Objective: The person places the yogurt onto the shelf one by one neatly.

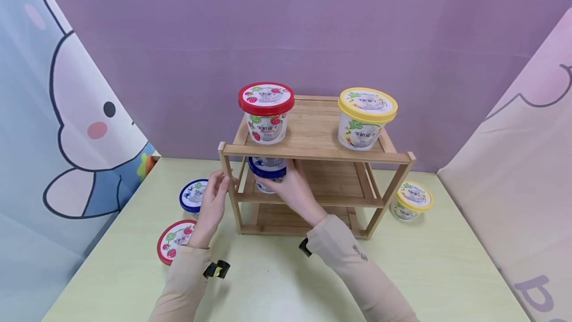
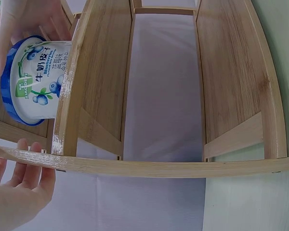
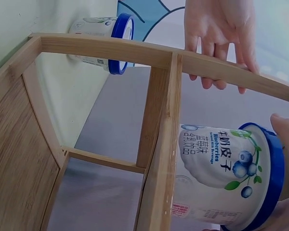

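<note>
My right hand (image 1: 297, 190) reaches into the middle tier of a bamboo shelf rack (image 1: 313, 150). It grips a blue-lidded blueberry milk tub (image 3: 216, 168) round the lid, thumb on one side and fingers on the other. The tub is upright at the left end of that tier, its base at the shelf board. At the rack's front left post, my left hand (image 1: 215, 202) holds the wood, with fingertips (image 2: 23, 144) bent behind it. On the top tier sit a red-lidded strawberry tub (image 1: 268, 128) at left and a yellow-lidded tub (image 1: 359, 133) at right.
Left of the rack, another blue-lidded tub (image 1: 192, 195) and a red-lidded tub (image 1: 172, 245) stand on the pale table (image 1: 254, 277), partly hidden by my left arm. A second yellow-lidded tub (image 1: 411, 200) is at the right. A purple cloth (image 1: 313, 29) hangs behind.
</note>
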Demonstrator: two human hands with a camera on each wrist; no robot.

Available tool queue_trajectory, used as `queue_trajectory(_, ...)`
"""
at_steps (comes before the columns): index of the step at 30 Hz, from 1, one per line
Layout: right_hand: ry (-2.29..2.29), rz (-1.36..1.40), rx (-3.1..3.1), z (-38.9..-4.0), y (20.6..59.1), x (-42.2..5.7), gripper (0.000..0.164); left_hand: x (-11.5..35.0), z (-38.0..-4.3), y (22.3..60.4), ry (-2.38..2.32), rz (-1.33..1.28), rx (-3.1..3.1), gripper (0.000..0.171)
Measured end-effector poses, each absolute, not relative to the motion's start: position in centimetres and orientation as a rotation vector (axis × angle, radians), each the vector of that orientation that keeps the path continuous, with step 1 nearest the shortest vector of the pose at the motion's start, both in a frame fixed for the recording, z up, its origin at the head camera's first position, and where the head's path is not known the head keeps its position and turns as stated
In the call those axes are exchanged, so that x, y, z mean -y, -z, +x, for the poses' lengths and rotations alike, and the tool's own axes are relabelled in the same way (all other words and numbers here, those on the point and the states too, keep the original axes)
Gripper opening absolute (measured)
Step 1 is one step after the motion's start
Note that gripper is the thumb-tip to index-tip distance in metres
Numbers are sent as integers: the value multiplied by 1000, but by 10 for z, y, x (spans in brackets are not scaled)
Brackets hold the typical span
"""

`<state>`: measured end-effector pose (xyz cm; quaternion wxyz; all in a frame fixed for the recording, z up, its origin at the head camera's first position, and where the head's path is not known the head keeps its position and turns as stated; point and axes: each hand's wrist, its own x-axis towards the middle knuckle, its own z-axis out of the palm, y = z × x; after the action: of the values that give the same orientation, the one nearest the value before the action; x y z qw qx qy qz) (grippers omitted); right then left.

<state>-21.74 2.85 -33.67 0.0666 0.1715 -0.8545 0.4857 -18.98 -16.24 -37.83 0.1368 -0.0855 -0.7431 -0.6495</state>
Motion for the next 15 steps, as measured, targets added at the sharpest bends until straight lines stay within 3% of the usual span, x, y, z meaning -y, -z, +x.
queue_trajectory(15, -1273, 462, 2503, -192, 341, -44, 79, 163, -189, 378, 1867, -250, 2151, 34)
